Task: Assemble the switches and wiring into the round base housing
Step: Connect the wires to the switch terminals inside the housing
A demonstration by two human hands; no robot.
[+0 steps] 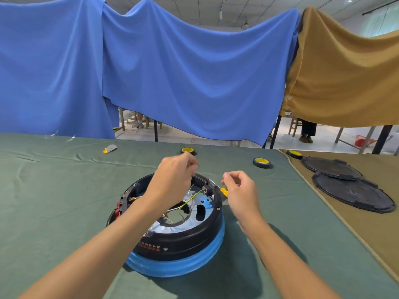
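Note:
The round base housing (183,238), black on a blue lower ring, sits on the green cloth in front of me. Inside lie a shiny metal plate and a yellow-green wire (191,198) running to a black switch block (207,189) at the far rim. Red-and-black switch parts (121,207) sit at the left rim. My left hand (172,180) is above the far rim, fingers pinched on thin wiring. My right hand (239,190) hovers just right of the rim, fingers pinched on a thin wire next to a yellow tab (224,192).
Two black-and-yellow tape rolls (261,162) (188,150) lie beyond the housing, a third (294,154) sits on the brown cloth. Two black round covers (354,194) lie at right. A small grey-and-yellow piece (109,148) lies far left. Blue and brown cloths hang behind.

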